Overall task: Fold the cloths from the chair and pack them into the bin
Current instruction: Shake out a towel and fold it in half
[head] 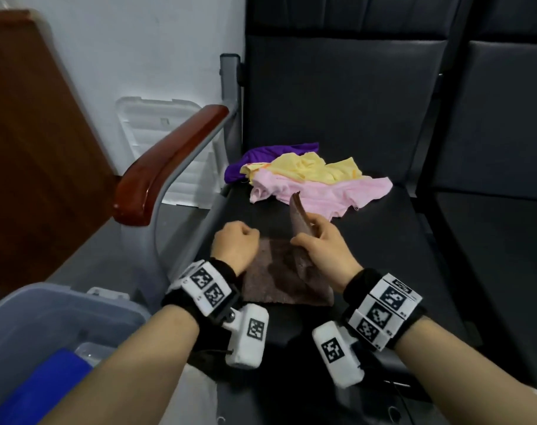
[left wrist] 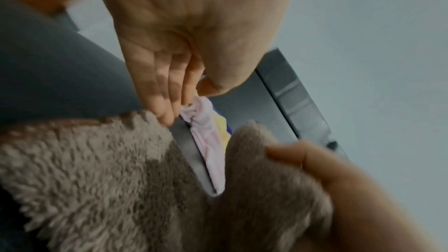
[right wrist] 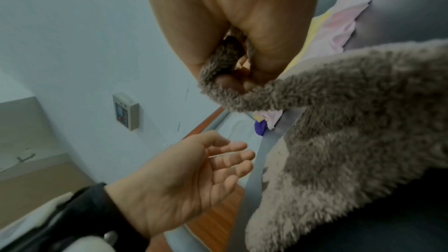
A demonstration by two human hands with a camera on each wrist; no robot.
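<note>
A brown fluffy cloth (head: pixel 279 277) lies on the dark chair seat (head: pixel 383 240) in front of me. My right hand (head: pixel 310 231) pinches one corner of it and holds that corner up off the seat; the grip shows in the right wrist view (right wrist: pixel 242 76). My left hand (head: pixel 249 234) hovers by the cloth's far left corner with relaxed fingers and holds nothing (right wrist: pixel 218 160). Behind lies a crumpled pile: a pink cloth (head: pixel 319 191), a yellow cloth (head: pixel 310 168) and a purple cloth (head: pixel 261 154). The clear plastic bin (head: pixel 46 305) stands at lower left.
A wooden armrest (head: pixel 169 161) on a grey frame runs between the seat and the bin. The bin's white lid (head: pixel 157 130) leans against the wall behind it. Something blue (head: pixel 46 391) lies inside the bin. A second dark seat (head: pixel 491 256) adjoins on the right.
</note>
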